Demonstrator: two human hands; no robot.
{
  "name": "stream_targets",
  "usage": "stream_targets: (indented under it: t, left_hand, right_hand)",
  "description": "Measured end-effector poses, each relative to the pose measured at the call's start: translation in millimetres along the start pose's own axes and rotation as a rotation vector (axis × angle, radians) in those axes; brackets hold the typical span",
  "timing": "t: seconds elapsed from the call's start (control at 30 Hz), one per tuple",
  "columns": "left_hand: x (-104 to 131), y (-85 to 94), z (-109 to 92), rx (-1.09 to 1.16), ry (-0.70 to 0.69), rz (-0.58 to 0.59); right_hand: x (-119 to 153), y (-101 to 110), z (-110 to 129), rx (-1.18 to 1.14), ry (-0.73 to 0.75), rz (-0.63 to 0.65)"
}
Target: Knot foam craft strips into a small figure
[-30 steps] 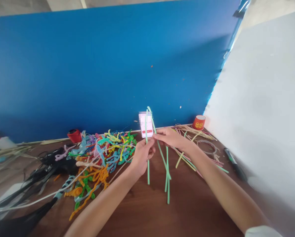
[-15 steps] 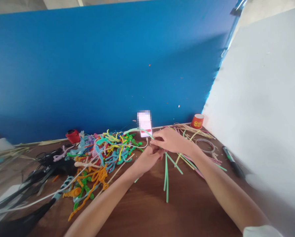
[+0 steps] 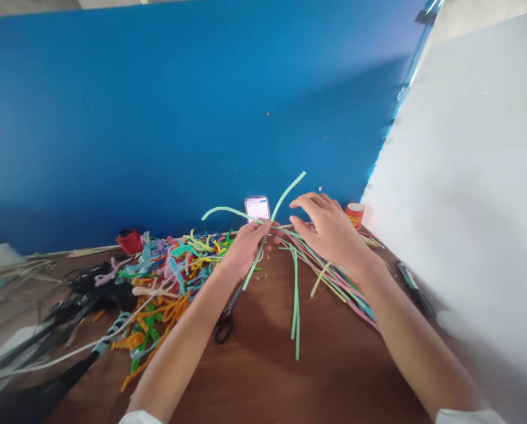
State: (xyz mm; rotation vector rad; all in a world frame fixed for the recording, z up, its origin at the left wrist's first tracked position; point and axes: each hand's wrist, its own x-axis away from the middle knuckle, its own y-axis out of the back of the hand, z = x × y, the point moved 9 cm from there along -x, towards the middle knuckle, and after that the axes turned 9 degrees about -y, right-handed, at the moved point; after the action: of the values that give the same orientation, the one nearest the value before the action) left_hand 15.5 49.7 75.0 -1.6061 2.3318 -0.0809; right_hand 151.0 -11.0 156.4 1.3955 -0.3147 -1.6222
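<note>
My left hand [image 3: 249, 244] pinches two pale green strips [image 3: 285, 194] where they cross, and their ends stick out upward, to the left and downward. To its right, my right hand [image 3: 325, 221] hovers with thumb and fingers apart and nothing between them. Beneath it lies a bundle of pink, green and yellow strips [image 3: 334, 282] that my right wrist partly covers. A pair of loose green strips [image 3: 295, 306] rests on the table below the hands. Scissors with black handles [image 3: 224, 328] lie under my left forearm, their blades partly hidden.
A lit phone [image 3: 257, 208] leans at the blue partition [image 3: 179, 118] behind my left hand. Left of it is a tangled heap of coloured fuzzy stems [image 3: 179, 265], crossed by a white cable [image 3: 64, 359]. A red paper cup [image 3: 355, 215] and a marker [image 3: 416, 288] are at the right.
My right hand has parted from the left, moving up and right, and opened. The crossed green strips now stand out from my left hand, which rose slightly. The scissors have come into view.
</note>
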Motion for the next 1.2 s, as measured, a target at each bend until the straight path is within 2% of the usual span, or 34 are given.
stream_targets:
  t: [0.13, 0.33, 0.5, 0.6, 0.73, 0.9, 1.07, 1.2]
  left_hand:
    - [-1, -3.8, 3, 0.078, -0.017, -0.04]
    - [7, -10.0, 10, 0.161, 0.005, -0.074]
    - [6, -1.5, 20, 0.162, 0.021, -0.172]
    - [4, 1.2, 25, 0.175, 0.031, -0.215]
    - [4, 1.1, 26, 0.218, 0.036, -0.234]
    - [6, 0.7, 25, 0.225, -0.009, -0.232]
    - [7, 3.8, 27, 0.147, 0.009, -0.241]
    - [7, 6.9, 23, 0.123, -0.021, -0.24]
  right_hand:
    - [3, -28, -15, -0.123, -0.173, 0.323]
    - [2, -44, -16, -0.138, -0.164, 0.464]
    - [1, -47, -21, -0.147, -0.14, 0.452]
    - [-2, -46, -22, -0.004, -0.106, 0.359]
    - [-4, -38, 2, 0.228, 0.096, 0.137]
    - [1, -43, 23, 0.255, 0.246, 0.067]
    - [2, -45, 22, 0.161, 0.214, 0.064]
    - [-2, -41, 8, 0.062, 0.026, 0.068]
